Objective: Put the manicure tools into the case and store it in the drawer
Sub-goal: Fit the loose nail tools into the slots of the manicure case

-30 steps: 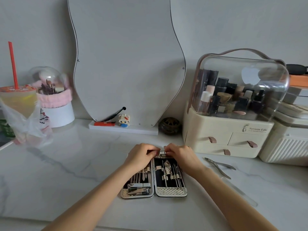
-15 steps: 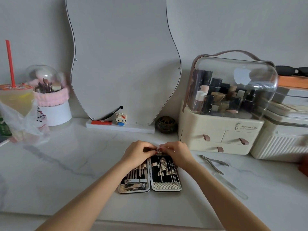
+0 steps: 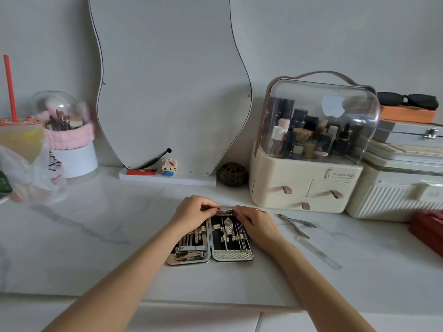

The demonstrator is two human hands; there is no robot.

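Note:
An open manicure case (image 3: pixel 232 255) lies flat on the white marble counter, with metal tools strapped in both halves. Above its far edge I hold a small metal tool (image 3: pixel 226 209) crosswise: my left hand (image 3: pixel 194 213) pinches its left end and my right hand (image 3: pixel 254 221) pinches its right end. To the right of the case, metal nippers (image 3: pixel 296 224) and a clear glass nail file (image 3: pixel 318 252) lie loose on the counter. A cream cosmetics organiser (image 3: pixel 304 185) with three small drawers, all closed, stands behind them.
A wavy mirror (image 3: pixel 167 80) leans on the wall behind the case. A drink cup (image 3: pixel 20 137) in a plastic bag and a brush holder (image 3: pixel 69 140) stand at the left. A white ribbed box (image 3: pixel 398 195) and a red object (image 3: pixel 429 228) are at the right.
Both hands stay at the far edge of the case with the small tool between them, now lifted slightly. The camera view shifted a little to the right and down.

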